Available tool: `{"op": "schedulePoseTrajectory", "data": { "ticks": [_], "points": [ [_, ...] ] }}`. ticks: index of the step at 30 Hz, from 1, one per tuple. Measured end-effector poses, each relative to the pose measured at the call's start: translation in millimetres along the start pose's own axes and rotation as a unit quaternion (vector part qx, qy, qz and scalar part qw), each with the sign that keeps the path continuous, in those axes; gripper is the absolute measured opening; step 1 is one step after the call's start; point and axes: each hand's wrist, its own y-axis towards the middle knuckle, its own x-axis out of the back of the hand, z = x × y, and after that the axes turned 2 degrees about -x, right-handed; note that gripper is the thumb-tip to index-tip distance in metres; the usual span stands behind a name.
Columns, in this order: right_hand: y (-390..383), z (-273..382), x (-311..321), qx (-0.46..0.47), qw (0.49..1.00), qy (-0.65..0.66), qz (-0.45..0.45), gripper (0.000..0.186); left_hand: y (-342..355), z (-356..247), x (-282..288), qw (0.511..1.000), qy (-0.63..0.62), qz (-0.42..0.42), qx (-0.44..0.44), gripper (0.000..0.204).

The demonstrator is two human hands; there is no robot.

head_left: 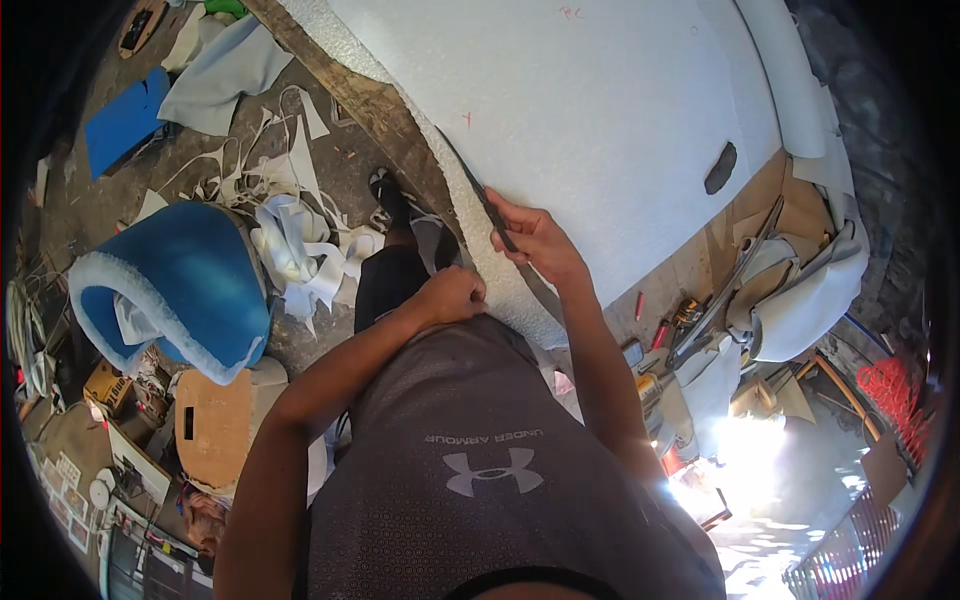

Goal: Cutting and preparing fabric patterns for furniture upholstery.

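Note:
A large white sheet [600,130] with a few red pen marks lies over a table in front of me, on top of a bumpy cream-white layer [455,175] that shows along the left edge. My right hand [537,243] grips a long, thin dark strip [478,188] between thumb and fingers. The strip runs along the sheet's left edge, and its near end passes toward my right forearm. My left hand [456,296] is closed in front of my waist, close to the layer's near edge; whatever its fingers hold, if anything, is hidden.
A dark oval piece [720,168] rests on the sheet. White offcuts [300,250] litter the floor at left, near a blue curved padded piece [190,280] with white fleecy trim. A red pen [639,306], tools and rolled material [810,300] crowd the right side.

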Motion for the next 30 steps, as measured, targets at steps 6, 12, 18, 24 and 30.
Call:
{"op": "schedulePoseTrajectory", "data": {
  "ticks": [6,12,18,24,30],
  "points": [
    [13,8,-5,-0.039,0.998,-0.035,-0.025,0.071,6,13,-5,0.999,0.024,-0.002,-0.046,0.019],
    [35,16,-11,-0.027,0.999,-0.015,-0.022,0.07,13,15,-4,0.997,0.042,0.04,-0.042,0.017],
    [40,22,-17,-0.034,0.999,-0.018,-0.024,0.068,17,8,4,0.993,0.066,0.086,-0.041,0.018],
    [68,40,-28,-0.019,0.999,-0.038,-0.032,0.07,24,12,4,0.988,0.082,0.125,-0.04,0.02],
    [76,47,-37,-0.016,0.999,-0.025,-0.02,0.066,27,15,1,0.985,0.079,0.144,-0.044,0.02]
  ]
}}
